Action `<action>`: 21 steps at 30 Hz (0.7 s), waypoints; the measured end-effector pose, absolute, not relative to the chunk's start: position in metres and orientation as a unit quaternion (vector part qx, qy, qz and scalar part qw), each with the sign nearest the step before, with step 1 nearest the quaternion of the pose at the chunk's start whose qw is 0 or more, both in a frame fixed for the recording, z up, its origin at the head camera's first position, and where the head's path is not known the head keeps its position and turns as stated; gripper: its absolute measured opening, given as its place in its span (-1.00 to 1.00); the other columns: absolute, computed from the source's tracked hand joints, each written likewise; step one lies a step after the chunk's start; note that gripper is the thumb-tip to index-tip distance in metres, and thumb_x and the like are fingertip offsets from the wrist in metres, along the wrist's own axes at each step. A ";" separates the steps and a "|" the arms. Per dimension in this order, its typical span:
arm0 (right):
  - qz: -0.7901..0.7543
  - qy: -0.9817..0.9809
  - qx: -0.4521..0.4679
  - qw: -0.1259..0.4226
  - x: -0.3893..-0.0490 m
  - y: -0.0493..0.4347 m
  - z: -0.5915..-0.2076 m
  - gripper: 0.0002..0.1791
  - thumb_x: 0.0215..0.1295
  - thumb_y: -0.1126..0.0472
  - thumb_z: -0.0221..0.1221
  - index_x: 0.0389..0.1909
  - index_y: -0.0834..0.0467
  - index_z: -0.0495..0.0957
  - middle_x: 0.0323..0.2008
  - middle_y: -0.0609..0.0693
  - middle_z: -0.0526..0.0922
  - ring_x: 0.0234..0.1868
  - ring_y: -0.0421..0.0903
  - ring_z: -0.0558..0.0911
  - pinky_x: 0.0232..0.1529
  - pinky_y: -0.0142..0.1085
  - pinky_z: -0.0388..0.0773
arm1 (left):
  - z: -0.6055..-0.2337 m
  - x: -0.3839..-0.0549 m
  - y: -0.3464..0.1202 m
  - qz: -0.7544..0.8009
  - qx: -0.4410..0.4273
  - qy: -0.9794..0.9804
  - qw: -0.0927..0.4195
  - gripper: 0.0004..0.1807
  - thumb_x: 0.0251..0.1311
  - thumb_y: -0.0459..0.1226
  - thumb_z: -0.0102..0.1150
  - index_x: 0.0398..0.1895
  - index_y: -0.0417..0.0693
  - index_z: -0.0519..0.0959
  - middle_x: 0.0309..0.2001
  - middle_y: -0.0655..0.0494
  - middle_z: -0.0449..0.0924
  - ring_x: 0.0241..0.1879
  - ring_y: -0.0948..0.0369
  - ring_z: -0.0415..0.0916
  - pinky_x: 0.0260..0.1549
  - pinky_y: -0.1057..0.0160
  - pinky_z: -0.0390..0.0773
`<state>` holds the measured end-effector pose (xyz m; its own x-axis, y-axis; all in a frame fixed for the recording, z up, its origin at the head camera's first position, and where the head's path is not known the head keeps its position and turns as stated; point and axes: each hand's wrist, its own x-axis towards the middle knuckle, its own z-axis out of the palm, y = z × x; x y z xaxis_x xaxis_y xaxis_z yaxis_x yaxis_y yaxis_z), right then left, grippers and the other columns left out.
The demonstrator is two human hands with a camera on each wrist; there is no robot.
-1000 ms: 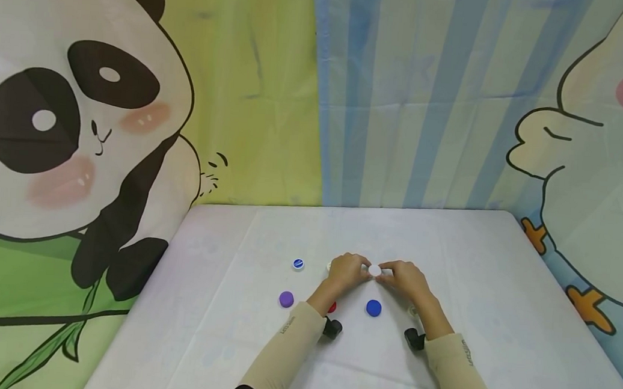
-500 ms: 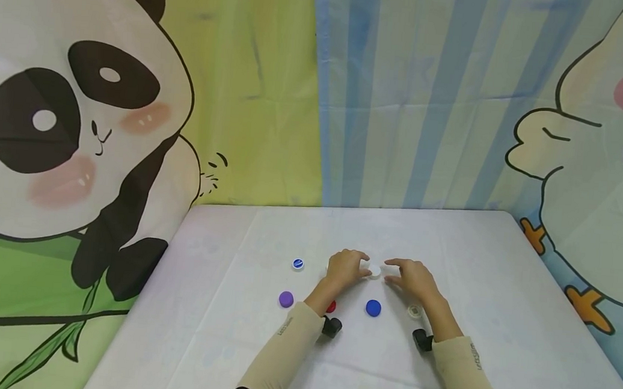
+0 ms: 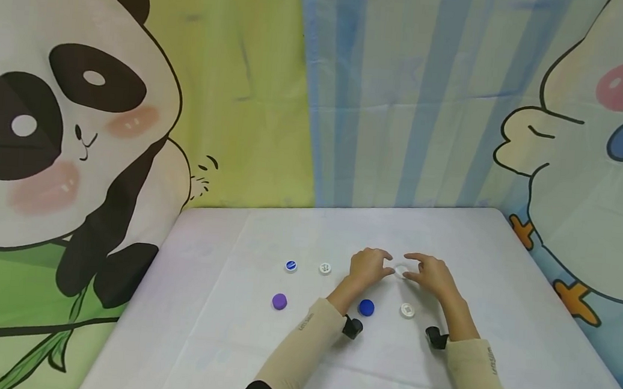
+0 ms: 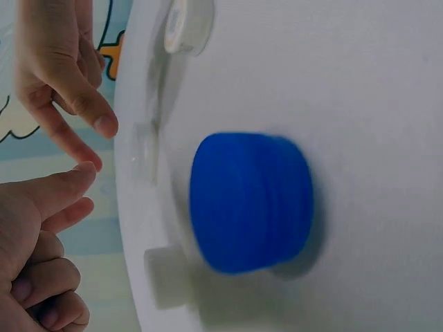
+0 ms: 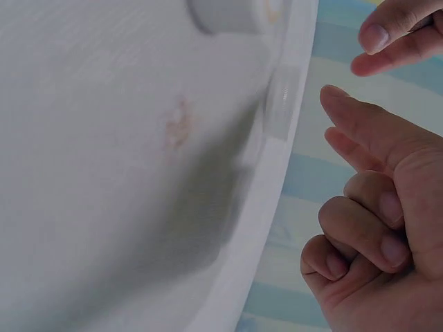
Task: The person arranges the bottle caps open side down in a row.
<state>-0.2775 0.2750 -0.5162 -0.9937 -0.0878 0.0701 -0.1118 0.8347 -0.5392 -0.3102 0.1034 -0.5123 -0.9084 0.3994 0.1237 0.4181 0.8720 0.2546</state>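
Note:
A clear disc-shaped cap (image 3: 401,272) lies on the white table between my two hands. My left hand (image 3: 369,267) is at its left, thumb and index finger held apart, with the other fingers curled in the left wrist view. On the other side, my right hand (image 3: 432,276) has a similar shape, thumb and index finger spread. Both wrist views show the fingertips apart from the clear cap, with nothing held. A blue bottle cap (image 4: 250,203) stands below my left hand. A whitish cap (image 4: 168,277) sits farther off in the left wrist view.
Nearby lie a purple cap (image 3: 279,301), a blue-and-white cap (image 3: 291,266), a white cap (image 3: 325,269) and another white cap (image 3: 407,311). The table (image 3: 214,344) ends at a printed curtain (image 3: 370,132) behind.
Both hands touched a white cap one second ago, then let go and moved right to the clear cap. The left arm now hides the red cap; the head view has shifted slightly.

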 end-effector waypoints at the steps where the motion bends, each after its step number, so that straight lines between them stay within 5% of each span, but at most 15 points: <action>1: 0.281 -0.958 0.055 0.017 -0.277 0.276 -0.517 -0.48 0.03 0.12 0.28 0.05 0.17 0.47 -0.71 -0.05 0.32 -0.59 -0.13 0.29 -0.59 -0.30 0.21 | -0.514 -0.310 0.106 -0.136 -0.208 -0.968 0.028 -0.66 -0.05 0.08 0.23 -0.14 0.33 0.60 -0.35 0.33 0.64 -0.54 0.34 0.45 -0.57 0.39 0.40; 8: 0.288 -0.958 0.020 -0.001 -0.281 0.279 -0.526 -0.48 -0.01 0.14 0.30 0.02 0.21 0.49 -0.67 -0.03 0.30 -0.62 -0.14 0.25 -0.59 -0.31 0.19 | -0.525 -0.309 0.123 -0.077 -0.193 -0.978 0.014 -0.59 -0.07 0.08 0.24 -0.08 0.32 0.57 -0.23 0.32 0.63 -0.36 0.26 0.56 -0.47 0.31 0.47; 14: 0.290 -0.957 0.021 -0.007 -0.282 0.281 -0.533 -0.53 0.03 0.14 0.26 0.00 0.21 0.51 -0.61 -0.01 0.37 -0.55 -0.11 0.32 -0.55 -0.30 0.23 | -0.526 -0.308 0.131 -0.053 -0.184 -0.982 0.007 -0.73 -0.10 0.09 0.26 -0.34 0.25 0.63 -0.47 0.27 0.60 -0.51 0.25 0.51 -0.59 0.30 0.40; 21: 0.290 -0.957 0.024 -0.008 -0.282 0.283 -0.535 -0.55 0.02 0.14 0.27 -0.03 0.19 0.52 -0.60 0.00 0.38 -0.54 -0.10 0.33 -0.53 -0.30 0.24 | -0.526 -0.307 0.133 -0.051 -0.180 -0.982 0.013 -0.76 -0.09 0.09 0.25 -0.41 0.23 0.64 -0.49 0.25 0.60 -0.51 0.25 0.52 -0.60 0.30 0.41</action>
<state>-0.2819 0.2828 -0.5351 -0.9987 -0.0499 -0.0025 -0.0401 0.8308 -0.5551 -0.3066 0.1335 -0.5256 -0.9352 0.3514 0.0444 0.3541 0.9304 0.0944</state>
